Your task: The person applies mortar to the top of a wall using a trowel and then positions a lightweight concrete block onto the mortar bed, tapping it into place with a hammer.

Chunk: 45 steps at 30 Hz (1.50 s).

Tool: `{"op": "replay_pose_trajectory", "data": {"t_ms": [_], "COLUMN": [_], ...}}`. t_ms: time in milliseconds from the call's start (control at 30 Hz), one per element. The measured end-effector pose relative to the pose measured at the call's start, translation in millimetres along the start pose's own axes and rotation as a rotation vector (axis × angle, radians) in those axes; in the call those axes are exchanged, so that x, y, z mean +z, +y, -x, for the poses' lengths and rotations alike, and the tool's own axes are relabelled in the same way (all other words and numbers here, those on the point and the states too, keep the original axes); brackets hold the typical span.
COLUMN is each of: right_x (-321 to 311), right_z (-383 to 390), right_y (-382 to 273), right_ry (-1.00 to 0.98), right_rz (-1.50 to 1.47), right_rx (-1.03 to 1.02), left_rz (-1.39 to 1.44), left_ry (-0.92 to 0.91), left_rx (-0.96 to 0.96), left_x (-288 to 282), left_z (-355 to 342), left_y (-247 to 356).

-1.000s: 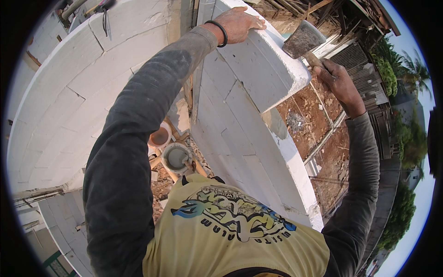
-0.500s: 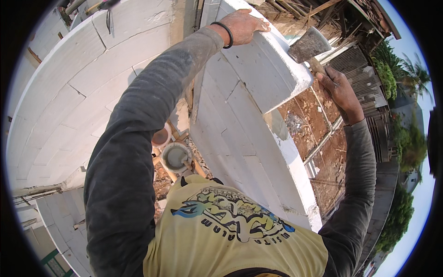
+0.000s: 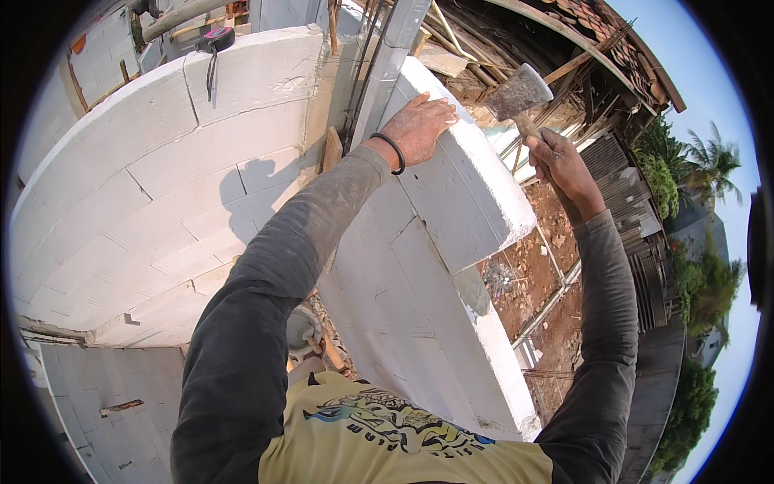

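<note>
A large white wall block [image 3: 461,181] sits on top of the block wall, its end jutting over the course below. My left hand [image 3: 418,129], with a black band at the wrist, lies on the block's upper edge, fingers stretched out over it. To the right, my right hand [image 3: 566,168] is closed round the wooden handle of a mallet [image 3: 520,93]. Its grey, dusty head is raised beyond the block, apart from it. Mortar [image 3: 472,290] shows as a grey patch beneath the block's overhanging end.
A metal post [image 3: 397,40] stands by the block's far end. On the left wall [image 3: 145,153] lies a tape measure [image 3: 216,39]. A bucket [image 3: 301,329] stands low between the walls, partly hidden by my left arm. Reddish ground [image 3: 536,298] and timber lie beyond the right wall.
The view has shifted, bringing the tape measure and post further into sight. The mallet has been lifted away from the block's end. My left hand still rests on the block.
</note>
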State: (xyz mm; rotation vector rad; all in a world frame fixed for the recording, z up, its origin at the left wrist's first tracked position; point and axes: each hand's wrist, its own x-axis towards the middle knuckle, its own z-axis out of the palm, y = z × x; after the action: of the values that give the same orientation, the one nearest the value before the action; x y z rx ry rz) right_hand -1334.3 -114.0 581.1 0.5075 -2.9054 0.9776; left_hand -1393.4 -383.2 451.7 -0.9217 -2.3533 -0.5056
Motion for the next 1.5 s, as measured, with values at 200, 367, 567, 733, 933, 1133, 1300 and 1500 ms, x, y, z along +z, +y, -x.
{"op": "replay_pose_trajectory", "data": {"t_ms": [200,367,567,733,933,1133,1300,1500], "right_x": [26,39,44,34,3,-11,5,-20], "right_z": [-125,-164,-160,-151,-54,66,95,122], "right_y": [4,1,-15,-6,-2,1,21,-18], "right_ry": [-0.099,-0.218,-0.171,-0.204,-0.041,0.076,-0.100,0.037], "right_rz": [-0.026,0.069,0.100,0.077,-0.014,-0.063,0.034,0.088], "right_rx": [-0.085,-0.066,-0.082,-0.103,-0.133,-0.010,0.031,0.010], "left_rz": [-0.014,-0.013,-0.065,-0.059,-0.121,-0.146,-0.109,-0.241], "left_ry": [0.081,0.119,0.103,0.103,0.035,0.051,0.063,-0.037], "left_rx": [0.003,0.037,0.051,0.051,0.013,0.028,0.045,0.036], "left_x": [10,8,2,5,7,8,6,3], "left_z": [3,4,4,-1,2,0,1,-8], "left_y": [6,2,0,5,-6,-3,-2,4]}}
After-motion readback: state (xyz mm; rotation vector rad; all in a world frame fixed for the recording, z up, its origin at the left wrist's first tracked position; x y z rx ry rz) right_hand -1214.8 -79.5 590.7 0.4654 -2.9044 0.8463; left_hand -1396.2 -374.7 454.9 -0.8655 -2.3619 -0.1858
